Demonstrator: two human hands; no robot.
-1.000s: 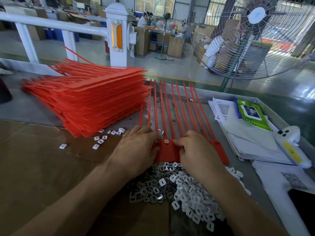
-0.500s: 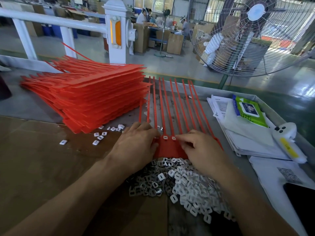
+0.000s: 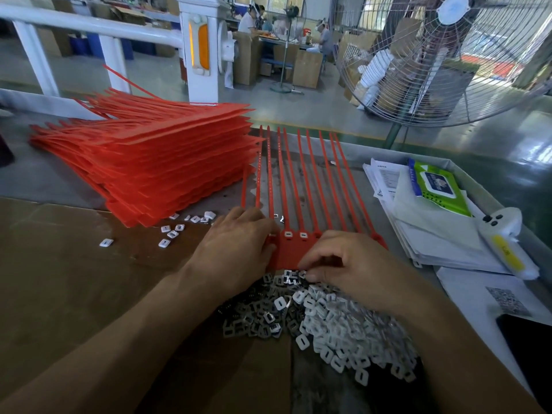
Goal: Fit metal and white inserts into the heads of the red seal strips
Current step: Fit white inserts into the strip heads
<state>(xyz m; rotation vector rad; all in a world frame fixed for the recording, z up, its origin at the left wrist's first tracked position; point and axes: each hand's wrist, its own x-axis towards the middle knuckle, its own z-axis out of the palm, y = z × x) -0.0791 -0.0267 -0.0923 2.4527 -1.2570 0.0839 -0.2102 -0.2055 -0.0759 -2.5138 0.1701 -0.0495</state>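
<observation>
A joined row of red seal strips (image 3: 301,180) lies on the table, tails pointing away, heads (image 3: 291,249) toward me. Two heads show white inserts (image 3: 295,234). My left hand (image 3: 233,252) rests flat on the left heads, fingers fairly straight. My right hand (image 3: 355,264) has curled fingers at the near edge of the heads, its fingertips in the pile of metal inserts (image 3: 265,315); whether it pinches one is hidden. White inserts (image 3: 343,333) are heaped to the right of the metal ones.
A tall stack of red seal strips (image 3: 149,162) stands at the left. Loose white inserts (image 3: 170,231) lie near it on brown cardboard (image 3: 59,279). Papers (image 3: 430,234), a green wipes pack (image 3: 439,186) and a white handheld device (image 3: 504,237) sit right. A fan (image 3: 448,58) stands beyond.
My right hand has drawn back from the top of the heads to the pile of inserts. A second white insert now shows in the heads. My left hand stays put.
</observation>
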